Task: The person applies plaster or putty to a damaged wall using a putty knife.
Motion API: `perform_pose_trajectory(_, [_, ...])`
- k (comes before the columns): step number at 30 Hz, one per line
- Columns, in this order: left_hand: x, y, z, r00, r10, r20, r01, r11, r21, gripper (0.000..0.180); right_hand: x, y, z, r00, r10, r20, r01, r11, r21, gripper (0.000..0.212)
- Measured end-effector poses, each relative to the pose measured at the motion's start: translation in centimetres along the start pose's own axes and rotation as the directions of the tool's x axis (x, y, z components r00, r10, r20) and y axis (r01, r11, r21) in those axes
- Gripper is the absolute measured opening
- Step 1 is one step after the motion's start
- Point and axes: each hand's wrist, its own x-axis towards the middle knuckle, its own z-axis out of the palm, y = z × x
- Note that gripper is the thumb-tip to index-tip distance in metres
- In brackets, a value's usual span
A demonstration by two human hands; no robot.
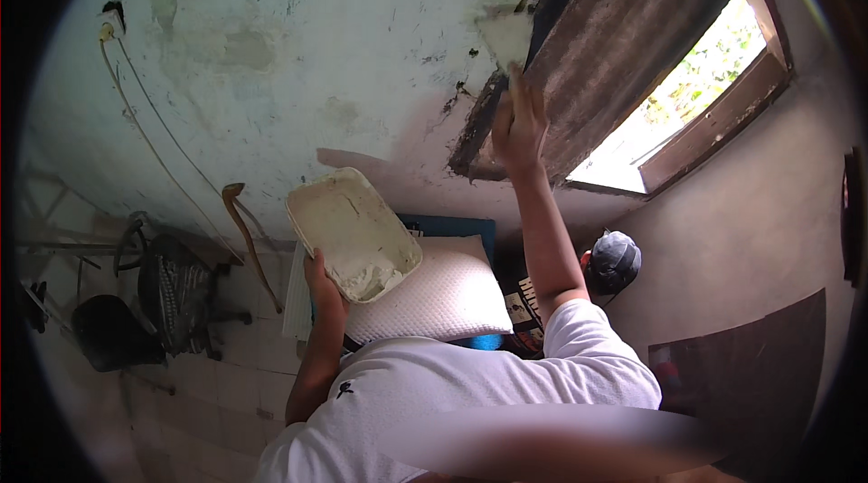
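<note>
My left hand (324,288) grips the near left edge of a pale rectangular plastic tub (348,221). White putty-like paste (369,279) lies in its near corner, and smears coat its inside. My right hand (520,132) is raised to the wall beside the window frame, its fingers closed and one finger stretched along a pale wedge-shaped blade that looks like a putty knife (506,35). That blade rests against the wall next to the broken frame edge; its handle is hidden in my hand.
A white textured pillow (443,288) lies beneath the tub. The window (696,89) has a dark wooden frame. At left are a curved wooden cane (249,243), a black office chair (172,288) and a cord (149,117) from a wall socket. A grey cap (617,261) is at right.
</note>
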Motion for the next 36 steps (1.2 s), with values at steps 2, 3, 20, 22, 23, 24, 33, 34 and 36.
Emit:
perform_pose_trajectory(2, [-0.9,0.7,0.8,1.000,0.026,0.014,-0.026,1.000,0.000,0.056,3.6,-0.3,-0.1,0.999,-0.017,-0.028,0.016,0.999,-0.038,0.047])
perform_pose_trajectory(3, [-0.9,0.8,0.9,0.999,0.037,0.023,-0.037,0.999,-0.006,0.056,5.1,-0.2,0.1,0.999,-0.033,-0.041,0.030,0.996,-0.084,0.046])
perform_pose_trajectory(20, [0.5,-0.5,-2.8,0.998,0.068,0.004,-0.068,0.998,0.012,0.059,3.2,0.0,2.0,0.975,0.142,0.171,-0.072,0.929,-0.363,0.046])
perform_pose_trajectory(22, [0.1,-0.2,-2.6,0.999,0.036,0.021,-0.035,0.999,-0.011,0.057,2.3,-0.3,1.4,0.968,0.149,0.201,-0.068,0.929,-0.363,0.046])
perform_pose_trajectory(23, [-0.1,-0.2,-2.3,0.999,0.032,0.025,-0.032,0.999,-0.001,0.057,2.1,-0.4,1.1,0.975,0.121,0.187,-0.049,0.935,-0.351,0.046])
perform_pose_trajectory(24, [-0.5,0.2,-1.9,0.999,0.039,0.017,-0.038,0.999,-0.024,0.054,2.1,-0.8,1.0,0.981,0.090,0.172,-0.028,0.943,-0.332,0.046])
perform_pose_trajectory(33, [-0.3,-0.7,1.1,0.996,0.057,0.063,-0.064,0.992,0.111,0.056,9.0,-2.5,0.0,0.935,0.246,0.256,-0.115,0.891,-0.439,0.043])
perform_pose_trajectory(34, [-0.6,-0.7,1.0,0.999,0.040,0.038,-0.044,0.991,0.128,0.057,8.6,-2.3,0.3,0.934,0.250,0.255,-0.119,0.891,-0.438,0.043])
perform_pose_trajectory(36, [-1.0,-0.5,0.3,0.996,0.040,0.082,-0.049,0.994,0.102,0.060,7.0,-1.9,0.3,0.906,0.287,0.310,-0.142,0.898,-0.417,0.047])
